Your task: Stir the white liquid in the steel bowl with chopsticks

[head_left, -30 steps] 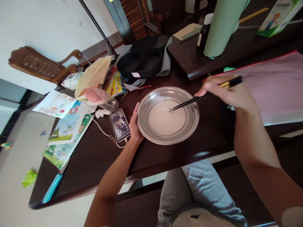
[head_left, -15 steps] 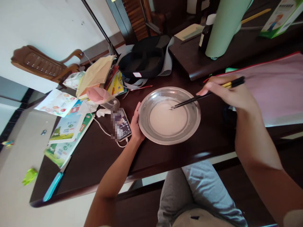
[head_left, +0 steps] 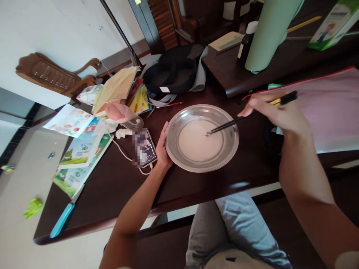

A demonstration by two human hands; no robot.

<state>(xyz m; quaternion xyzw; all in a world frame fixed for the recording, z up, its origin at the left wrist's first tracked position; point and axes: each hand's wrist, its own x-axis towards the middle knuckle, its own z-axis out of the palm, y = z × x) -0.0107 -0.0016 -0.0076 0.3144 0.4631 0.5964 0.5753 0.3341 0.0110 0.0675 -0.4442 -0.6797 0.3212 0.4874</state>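
Metal bowl (head_left: 229, 146): on or just above the counter (head_left: 112, 194), right of the phone (head_left: 148, 147).
Pale liquid (head_left: 196, 144): in the bowl, apparently blended fairly smooth; impossible to judge how much stirring to go.
Chopsticks (head_left: 224, 126): slanting down, tips at the liquid, seemingly mid-stir.
Right hand (head_left: 276, 112): grip closed around the chopsticks.
Left hand (head_left: 163, 149): grip cupped against the bowl's left side, impossible to tell how firmly closed.

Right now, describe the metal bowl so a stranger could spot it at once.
Find the dark table, then the phone on it. Just right of that, the left hand holds the side of the metal bowl. Unlike its neighbours, it's round and shiny, with pale liquid inside.
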